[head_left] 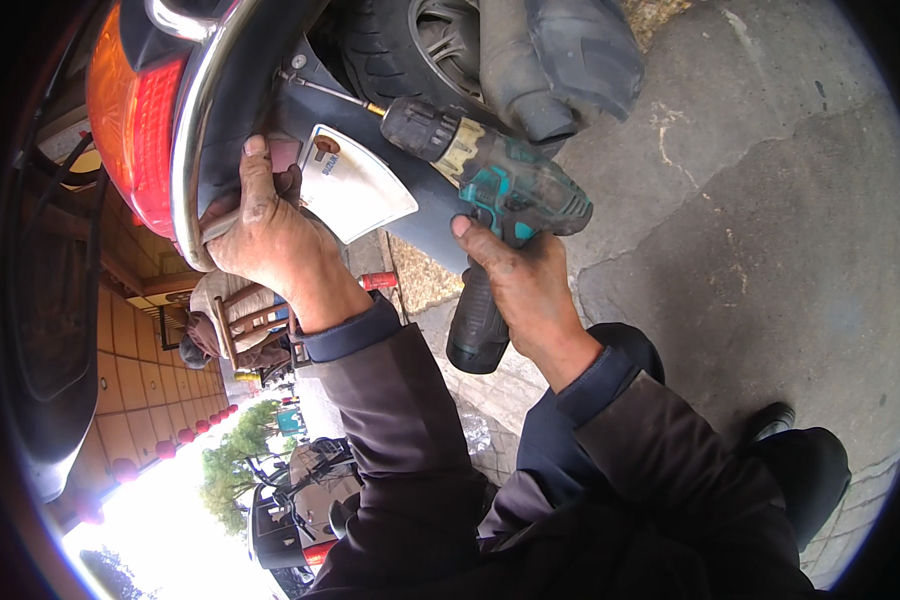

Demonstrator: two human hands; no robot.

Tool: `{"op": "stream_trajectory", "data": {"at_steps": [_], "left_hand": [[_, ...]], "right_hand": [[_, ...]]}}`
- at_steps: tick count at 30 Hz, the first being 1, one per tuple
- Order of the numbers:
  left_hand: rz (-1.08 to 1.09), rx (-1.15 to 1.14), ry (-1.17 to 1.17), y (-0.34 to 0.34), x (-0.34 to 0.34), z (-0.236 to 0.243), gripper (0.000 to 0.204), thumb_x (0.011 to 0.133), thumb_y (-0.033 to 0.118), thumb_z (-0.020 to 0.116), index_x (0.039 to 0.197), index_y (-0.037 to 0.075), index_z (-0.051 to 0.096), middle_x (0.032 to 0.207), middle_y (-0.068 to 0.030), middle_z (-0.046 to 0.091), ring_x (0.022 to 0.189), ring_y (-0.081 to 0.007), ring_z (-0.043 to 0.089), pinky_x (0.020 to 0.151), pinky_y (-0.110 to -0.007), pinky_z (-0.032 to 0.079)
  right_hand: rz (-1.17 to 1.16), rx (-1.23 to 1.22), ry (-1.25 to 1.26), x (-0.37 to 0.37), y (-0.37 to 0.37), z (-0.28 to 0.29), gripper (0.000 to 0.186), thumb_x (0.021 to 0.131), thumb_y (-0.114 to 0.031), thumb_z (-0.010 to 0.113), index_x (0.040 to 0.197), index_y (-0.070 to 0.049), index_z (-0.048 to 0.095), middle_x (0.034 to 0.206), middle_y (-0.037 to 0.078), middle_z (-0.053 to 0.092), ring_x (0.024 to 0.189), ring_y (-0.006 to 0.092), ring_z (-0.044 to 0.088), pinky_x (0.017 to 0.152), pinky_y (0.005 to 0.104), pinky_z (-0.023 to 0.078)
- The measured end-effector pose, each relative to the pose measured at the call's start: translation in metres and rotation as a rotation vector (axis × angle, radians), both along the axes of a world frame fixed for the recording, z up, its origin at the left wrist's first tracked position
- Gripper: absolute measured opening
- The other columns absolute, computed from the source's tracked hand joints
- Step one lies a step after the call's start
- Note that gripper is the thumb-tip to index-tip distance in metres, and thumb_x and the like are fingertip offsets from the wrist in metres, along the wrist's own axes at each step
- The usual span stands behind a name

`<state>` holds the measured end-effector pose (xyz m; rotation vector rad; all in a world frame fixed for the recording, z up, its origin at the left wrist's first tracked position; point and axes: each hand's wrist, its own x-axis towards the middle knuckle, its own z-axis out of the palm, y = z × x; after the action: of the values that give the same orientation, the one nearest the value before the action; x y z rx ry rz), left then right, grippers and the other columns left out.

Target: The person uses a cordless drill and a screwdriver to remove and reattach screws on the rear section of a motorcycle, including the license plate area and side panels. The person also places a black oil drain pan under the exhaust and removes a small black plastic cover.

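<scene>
My left hand (265, 235) grips the edge of the scooter's chrome-trimmed rear body, beside the red and orange tail light (155, 135), thumb against dark plastic. My right hand (520, 280) holds a black-and-teal cordless drill (500, 180) by its grip. The drill's long, thin bit (335, 93) reaches to a small silver fastener (298, 62) on the dark mudguard (420, 218); whether it is seated there I cannot tell. A white plate (365, 200) hangs on the mudguard, just below the bit and right of my left hand.
A rear tire (380, 50) and exhaust muffler (520, 70) are at the top. Concrete pavement (730, 250) lies to the right, with my bent legs below. Behind my left arm are a seated person (205, 335), a wooden chair (245, 325), a red can (375, 281) and parked two-wheelers (305, 490).
</scene>
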<state>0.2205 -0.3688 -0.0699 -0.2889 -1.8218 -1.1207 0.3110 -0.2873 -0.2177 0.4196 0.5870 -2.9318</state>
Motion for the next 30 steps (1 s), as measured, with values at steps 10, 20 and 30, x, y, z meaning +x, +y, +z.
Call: {"op": "stream_trajectory", "data": {"at_steps": [10,20,30], "left_hand": [[-0.03,-0.04,0.006,-0.002,-0.002,0.0,0.022,0.079,-0.002,0.077,0.097,0.001,0.064,0.088,-0.0102,0.069,0.063,-0.0152,0.063,0.052,-0.025,0.056],[-0.016,-0.026,0.022,-0.004,-0.002,0.002,0.02,0.079,-0.004,0.075,0.096,-0.001,0.063,0.085,-0.0107,0.067,0.061,-0.0153,0.063,0.05,-0.023,0.055],[-0.017,0.004,0.017,-0.003,-0.002,0.003,0.024,0.079,-0.008,0.074,0.099,-0.003,0.062,0.091,-0.0127,0.067,0.066,-0.0185,0.067,0.053,-0.026,0.059]], "right_hand": [[-0.012,-0.017,0.008,-0.002,-0.002,0.002,0.023,0.084,-0.018,0.075,0.095,0.001,0.068,0.091,0.006,0.068,0.081,0.0138,0.058,0.075,0.0309,0.047],[0.043,0.085,0.063,-0.01,-0.001,-0.005,0.024,0.085,-0.017,0.071,0.104,-0.004,0.061,0.091,0.003,0.06,0.081,0.011,0.055,0.07,0.0291,0.045],[0.06,-0.008,0.075,-0.014,-0.006,-0.002,0.029,0.084,-0.022,0.074,0.103,-0.004,0.061,0.088,0.004,0.059,0.073,0.0137,0.057,0.062,0.0318,0.05]]}}
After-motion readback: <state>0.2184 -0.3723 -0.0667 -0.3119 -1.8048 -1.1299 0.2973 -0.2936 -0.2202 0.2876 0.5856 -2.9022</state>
